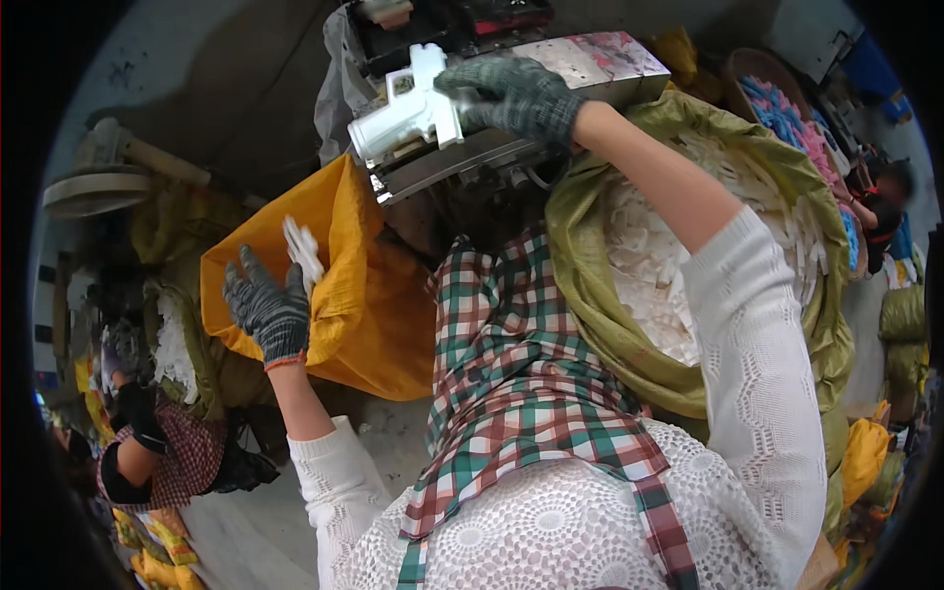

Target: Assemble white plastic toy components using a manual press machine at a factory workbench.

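Note:
My right hand (pixel 516 96), in a dark grey knit glove, is closed at the edge of a bright white pistol-shaped plastic piece (pixel 425 106) above the workbench machine. Glare washes out its detail. My left hand (pixel 265 303), gloved alike, has its fingers apart over the mouth of an orange woven sack (pixel 379 305). Just beyond its fingers, a small white plastic piece (pixel 303 250) appears in mid-air, smeared by motion. Beside my right forearm stands an olive woven sack (pixel 629 379), its rolled mouth full of white plastic pieces (pixel 649 265).
A metal machine bed (pixel 457 167) and a stained pale box (pixel 615 61) lie ahead of me. At left is a round lamp-like fixture (pixel 96 189). Another person (pixel 162 447) sits at lower left, and one more (pixel 880 206) at far right beside a basket of coloured pieces (pixel 787 123).

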Demonstrator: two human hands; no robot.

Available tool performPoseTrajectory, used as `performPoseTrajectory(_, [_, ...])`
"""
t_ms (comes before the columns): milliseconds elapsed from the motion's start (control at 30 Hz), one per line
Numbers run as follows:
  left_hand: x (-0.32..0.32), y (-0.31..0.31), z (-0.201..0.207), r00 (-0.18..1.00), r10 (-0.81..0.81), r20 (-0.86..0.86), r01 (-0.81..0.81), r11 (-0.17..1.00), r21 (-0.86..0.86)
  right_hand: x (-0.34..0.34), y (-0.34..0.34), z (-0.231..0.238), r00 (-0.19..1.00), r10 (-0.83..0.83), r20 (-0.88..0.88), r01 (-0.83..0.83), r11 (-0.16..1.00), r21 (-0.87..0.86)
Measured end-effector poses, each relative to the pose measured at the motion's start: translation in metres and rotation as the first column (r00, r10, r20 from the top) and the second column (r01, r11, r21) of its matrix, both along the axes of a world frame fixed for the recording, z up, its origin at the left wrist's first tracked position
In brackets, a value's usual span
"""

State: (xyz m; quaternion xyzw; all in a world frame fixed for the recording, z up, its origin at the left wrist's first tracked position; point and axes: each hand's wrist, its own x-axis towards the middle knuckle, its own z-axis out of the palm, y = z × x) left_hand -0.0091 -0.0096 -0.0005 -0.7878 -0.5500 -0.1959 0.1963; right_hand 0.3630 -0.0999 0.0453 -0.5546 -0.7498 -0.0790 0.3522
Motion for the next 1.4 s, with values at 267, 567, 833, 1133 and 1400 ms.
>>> performPoseTrajectory(267, [0.015, -0.008, -0.022, 0.968, -0.252, 0.011, 0.246, 0.934, -0.259, 0.014, -0.034, 0.024, 0.996, -0.058, -0.072, 0.045, 0.983, -0.177])
performPoseTrajectory(567, [0.069, -0.04, -0.027, 0.879, -0.444, 0.175, 0.463, 0.705, -0.536, 0.118, -0.177, -0.103, 0.876, -0.139, 0.462, 0.476, 0.399, -0.784])
performPoseTrajectory(833, [0.085, -0.075, -0.03, 0.773, -0.586, 0.241, 0.613, 0.596, -0.519, 0.099, -0.184, -0.174, 0.756, -0.006, 0.655, 0.548, 0.553, -0.628])
performPoseTrajectory(1133, [0.128, -0.115, -0.037, 0.545, -0.64, 0.542, 0.798, 0.199, -0.569, 0.04, -0.193, -0.037, 0.834, -0.114, 0.539, 0.517, 0.501, -0.694])
performPoseTrajectory(1400, [0.182, -0.131, 0.0, 0.146, 0.404, 0.903, 0.986, 0.016, -0.167, -0.011, -0.162, 0.028, 0.841, -0.108, 0.53, 0.254, 0.944, -0.211])
